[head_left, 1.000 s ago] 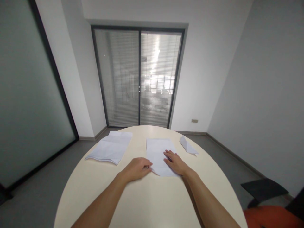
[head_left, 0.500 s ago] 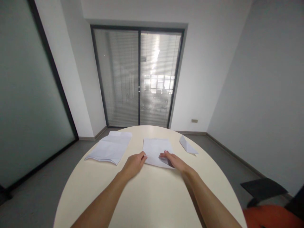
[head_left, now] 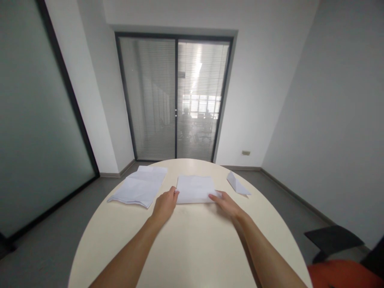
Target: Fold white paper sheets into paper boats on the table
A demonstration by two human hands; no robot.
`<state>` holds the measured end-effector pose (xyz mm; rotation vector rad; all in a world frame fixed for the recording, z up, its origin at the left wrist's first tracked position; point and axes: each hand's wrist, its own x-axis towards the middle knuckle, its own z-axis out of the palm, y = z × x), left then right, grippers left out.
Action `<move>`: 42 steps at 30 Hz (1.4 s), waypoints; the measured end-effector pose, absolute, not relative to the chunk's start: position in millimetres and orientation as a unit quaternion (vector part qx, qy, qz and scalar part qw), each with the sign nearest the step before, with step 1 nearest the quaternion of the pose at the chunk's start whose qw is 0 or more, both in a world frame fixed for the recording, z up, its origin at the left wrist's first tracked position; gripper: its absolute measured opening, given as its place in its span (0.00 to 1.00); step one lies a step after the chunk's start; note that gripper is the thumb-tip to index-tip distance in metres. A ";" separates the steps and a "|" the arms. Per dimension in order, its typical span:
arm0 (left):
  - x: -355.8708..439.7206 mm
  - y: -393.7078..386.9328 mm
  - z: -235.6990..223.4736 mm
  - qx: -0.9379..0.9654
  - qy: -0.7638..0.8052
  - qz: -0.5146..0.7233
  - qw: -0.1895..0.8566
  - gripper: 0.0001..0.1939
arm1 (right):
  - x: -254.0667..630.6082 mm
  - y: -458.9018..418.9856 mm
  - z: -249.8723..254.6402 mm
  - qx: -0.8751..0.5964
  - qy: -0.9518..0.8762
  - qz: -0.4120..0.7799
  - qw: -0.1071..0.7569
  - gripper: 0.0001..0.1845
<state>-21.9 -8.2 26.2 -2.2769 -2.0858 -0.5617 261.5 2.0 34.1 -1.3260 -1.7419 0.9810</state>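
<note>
A white sheet of paper lies in front of me near the middle of the round table, its near edge running almost straight across. My left hand pinches its near left corner between thumb and fingers. At the near right corner, my right hand grips the sheet, thumb on top and the other fingers partly hidden. To the left rests a stack of white paper with a slightly wavy near edge. On the right sits a folded paper piece with pointed ends.
The pale round table fills the lower middle. An orange chair seat with a black armrest stands at the lower right. Beyond the table is a glass partition with blinds.
The sheet has shifted a little left and its near edge now lies straighter. My left hand moved slightly left and away from me; my right hand now grips the sheet's corner.
</note>
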 end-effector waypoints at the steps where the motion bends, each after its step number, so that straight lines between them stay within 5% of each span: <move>1: -22.0 -8.1 25.8 -0.724 -0.665 -0.182 0.003 0.14 | 260.6 2.3 34.0 -0.513 -0.682 0.377 0.359 0.33; 23: -19.7 -9.0 21.1 -0.712 -0.674 -0.192 -0.047 0.10 | 263.0 18.6 12.6 -0.545 -0.698 0.210 0.413 0.25; 42: -16.5 -12.9 22.6 -0.724 -0.647 -0.227 -0.074 0.15 | 263.9 13.4 19.1 -0.600 -0.703 0.160 0.347 0.20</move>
